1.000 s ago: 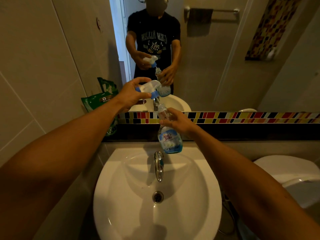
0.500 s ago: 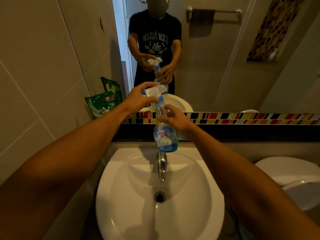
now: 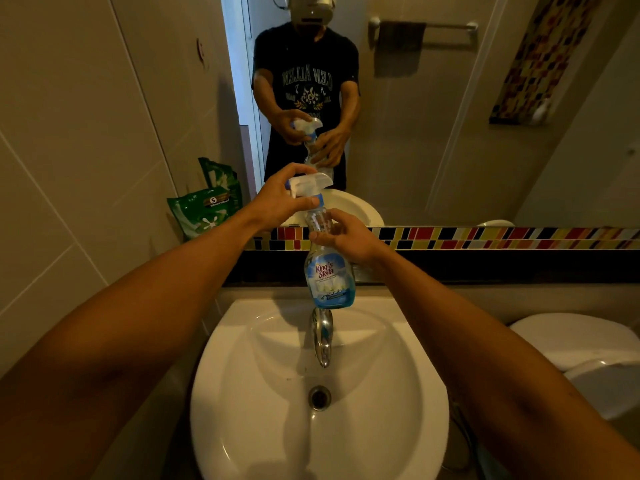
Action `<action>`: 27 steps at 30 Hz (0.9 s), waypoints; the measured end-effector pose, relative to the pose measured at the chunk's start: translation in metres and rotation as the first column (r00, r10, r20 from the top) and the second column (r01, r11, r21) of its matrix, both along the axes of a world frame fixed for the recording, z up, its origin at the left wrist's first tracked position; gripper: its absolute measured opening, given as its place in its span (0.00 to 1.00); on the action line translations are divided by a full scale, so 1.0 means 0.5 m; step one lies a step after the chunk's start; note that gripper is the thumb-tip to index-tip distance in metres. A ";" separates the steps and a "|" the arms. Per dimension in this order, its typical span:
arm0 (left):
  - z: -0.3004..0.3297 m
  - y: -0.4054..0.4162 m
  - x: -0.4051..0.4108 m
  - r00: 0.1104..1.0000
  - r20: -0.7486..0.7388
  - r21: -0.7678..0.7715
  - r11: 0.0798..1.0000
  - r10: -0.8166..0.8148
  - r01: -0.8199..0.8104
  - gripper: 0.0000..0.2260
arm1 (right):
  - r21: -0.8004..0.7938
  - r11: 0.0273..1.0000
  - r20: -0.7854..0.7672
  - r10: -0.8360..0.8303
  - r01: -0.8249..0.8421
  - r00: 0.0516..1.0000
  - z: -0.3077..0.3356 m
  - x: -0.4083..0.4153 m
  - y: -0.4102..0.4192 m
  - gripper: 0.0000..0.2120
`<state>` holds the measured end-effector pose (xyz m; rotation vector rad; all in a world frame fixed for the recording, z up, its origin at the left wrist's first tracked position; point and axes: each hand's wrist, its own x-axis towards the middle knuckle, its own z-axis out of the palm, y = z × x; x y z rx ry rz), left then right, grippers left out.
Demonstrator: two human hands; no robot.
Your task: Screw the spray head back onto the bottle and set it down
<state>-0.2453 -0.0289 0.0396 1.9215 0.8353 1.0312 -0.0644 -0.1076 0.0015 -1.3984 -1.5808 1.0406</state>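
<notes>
Change over 1 s, head view. At 1 s ago the left hand (image 3: 277, 199) held the white trigger sprayer head (image 3: 309, 184) lifted off and to the left of the spray bottle (image 3: 329, 271), its dip tube above the open neck. At 0.5 s ago the head had come down over the neck. Now it sits on the neck, apparently seated, though the fingers hide the collar. The right hand (image 3: 343, 237), gripping the bottle's neck, has carried the bottle slightly left, so its base now hangs just above the faucet (image 3: 322, 337).
</notes>
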 end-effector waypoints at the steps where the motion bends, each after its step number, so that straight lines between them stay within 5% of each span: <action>1: 0.001 0.002 0.000 1.000 0.000 -0.011 1.000 -0.009 0.009 0.24 | 0.001 1.000 0.011 0.000 0.000 1.000 0.003 0.001 0.000 0.21; 27: -0.020 0.009 0.009 0.993 0.119 -0.085 0.996 0.017 -0.007 0.23 | -0.031 0.999 0.006 -0.022 0.022 1.000 0.017 -0.009 -0.001 0.21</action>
